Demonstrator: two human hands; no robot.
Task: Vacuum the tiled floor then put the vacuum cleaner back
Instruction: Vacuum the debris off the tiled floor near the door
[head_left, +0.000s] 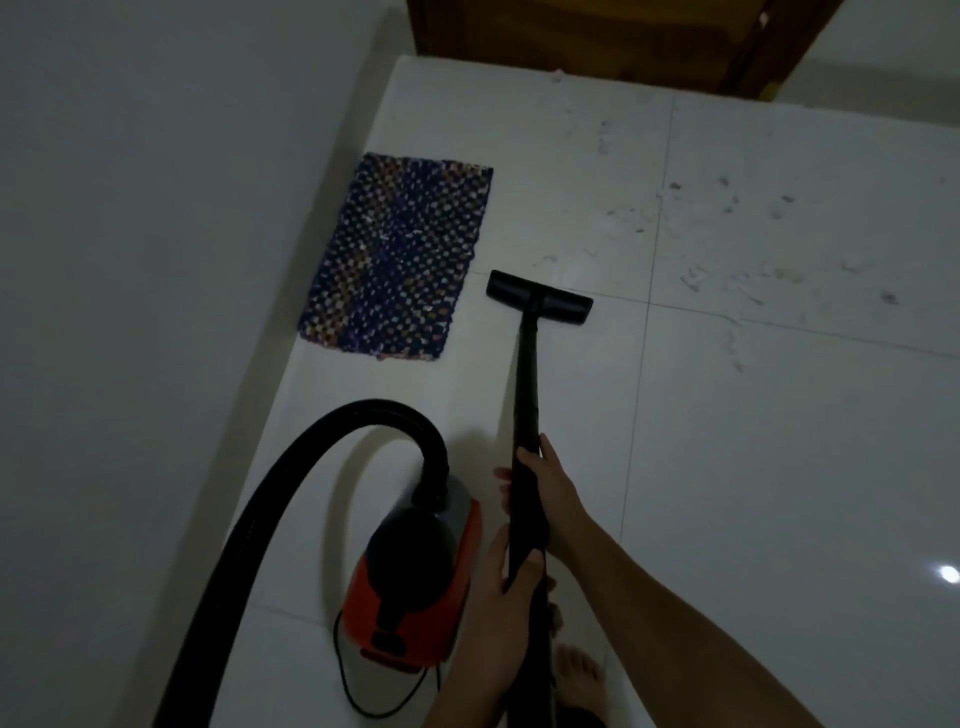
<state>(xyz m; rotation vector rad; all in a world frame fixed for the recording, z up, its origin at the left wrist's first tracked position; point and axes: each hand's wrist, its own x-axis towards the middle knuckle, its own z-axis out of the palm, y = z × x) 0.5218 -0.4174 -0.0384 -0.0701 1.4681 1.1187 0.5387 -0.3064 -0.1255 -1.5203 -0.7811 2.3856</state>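
A red and black canister vacuum cleaner (415, 582) stands on the white tiled floor (779, 467) at lower centre. Its black hose (291, 483) arches up and to the left. The black wand (527, 384) runs forward to the flat floor nozzle (540, 298), which rests on the tiles beside the mat. My right hand (553, 493) grips the wand higher up. My left hand (506, 597) grips it lower, close to my body. Scattered dust and debris (727, 244) lies on the tiles to the right of the nozzle.
A blue patterned mat (397, 260) lies against the white wall (156, 260) on the left. A brown wooden door (597, 36) is at the top. The vacuum's thin cord (358, 696) loops by the canister. My bare foot (579, 670) is behind the wand.
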